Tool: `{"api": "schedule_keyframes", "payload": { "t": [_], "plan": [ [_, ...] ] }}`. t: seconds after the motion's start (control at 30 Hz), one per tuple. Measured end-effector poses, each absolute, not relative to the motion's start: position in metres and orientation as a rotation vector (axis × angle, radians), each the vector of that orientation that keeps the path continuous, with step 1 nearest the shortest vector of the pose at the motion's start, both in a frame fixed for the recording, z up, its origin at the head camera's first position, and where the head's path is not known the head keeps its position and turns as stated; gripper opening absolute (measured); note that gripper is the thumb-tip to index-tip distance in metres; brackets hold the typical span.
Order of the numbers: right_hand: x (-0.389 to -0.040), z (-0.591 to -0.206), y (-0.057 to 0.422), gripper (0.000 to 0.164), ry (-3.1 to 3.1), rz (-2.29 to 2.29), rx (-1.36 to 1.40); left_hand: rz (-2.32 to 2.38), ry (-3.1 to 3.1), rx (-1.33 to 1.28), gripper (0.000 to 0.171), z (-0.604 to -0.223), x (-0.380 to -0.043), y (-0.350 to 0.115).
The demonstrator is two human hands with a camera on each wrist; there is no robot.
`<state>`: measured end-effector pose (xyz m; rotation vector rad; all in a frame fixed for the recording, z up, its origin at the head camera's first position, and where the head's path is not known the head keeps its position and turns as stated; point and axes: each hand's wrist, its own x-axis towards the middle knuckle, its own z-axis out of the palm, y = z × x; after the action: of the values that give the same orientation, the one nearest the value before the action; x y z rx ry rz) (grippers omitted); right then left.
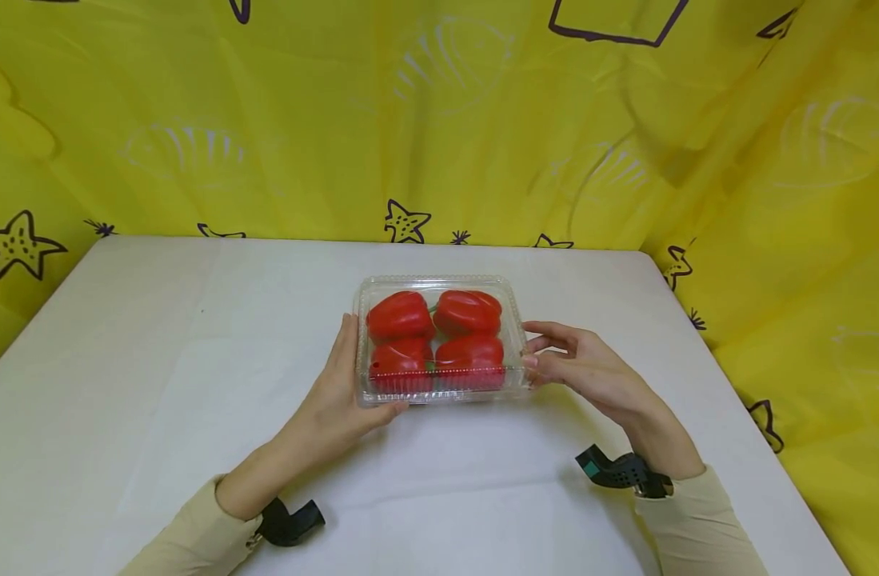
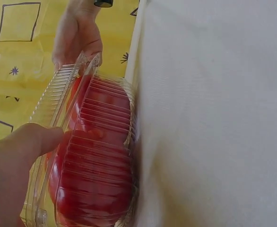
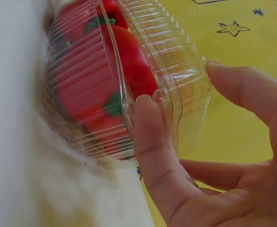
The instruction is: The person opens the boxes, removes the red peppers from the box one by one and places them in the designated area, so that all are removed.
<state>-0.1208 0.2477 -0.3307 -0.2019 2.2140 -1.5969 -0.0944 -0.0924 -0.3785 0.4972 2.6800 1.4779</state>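
Note:
A clear plastic clamshell container (image 1: 439,282) stands at mid-table, with several red bell peppers (image 1: 401,317) inside and its ribbed lid over them. Its left side is gripped by my left hand (image 1: 334,392), thumb along the front edge and fingers up the side. In the left wrist view that thumb (image 2: 46,137) presses near the rim, where lid and base flanges run side by side. At the opposite side, my right hand (image 1: 590,364) pinches the right edge. The right wrist view shows one fingertip (image 3: 145,106) at the rim's corner tab and another digit against the lid. Green stems show through the plastic.
The white-covered table (image 1: 194,304) extends around the container. A yellow curtain (image 1: 302,120) with sea-creature drawings hangs along the back and right side. Black bands with camera mounts (image 1: 291,524) sit on both wrists, below the light sleeves.

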Motion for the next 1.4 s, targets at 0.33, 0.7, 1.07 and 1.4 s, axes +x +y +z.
{"api": "schedule_keyframes", "payload": {
  "t": [0.33, 0.7, 1.07, 1.4],
  "plan": [
    [-0.121, -0.333, 0.248, 0.066, 2.217, -1.568, -0.179, 1.480, 2.619, 0.577, 0.110, -0.379, -0.093, -0.096],
    [-0.122, -0.330, 0.249, 0.071, 2.196, -1.565, -0.195, 1.447, 2.566, 0.663, 0.092, -0.378, -0.091, -0.102],
    [-0.121, -0.332, 0.251, 0.069, 2.174, -1.579, -0.221, 1.280, 2.702, 0.696, 0.079, -0.377, -0.091, -0.103],
    [-0.121, -0.328, 0.249, 0.067, 2.235, -1.583, -0.187, 1.063, 2.757, 0.645, 0.093, -0.365, -0.105, -0.118]
  ]
}}
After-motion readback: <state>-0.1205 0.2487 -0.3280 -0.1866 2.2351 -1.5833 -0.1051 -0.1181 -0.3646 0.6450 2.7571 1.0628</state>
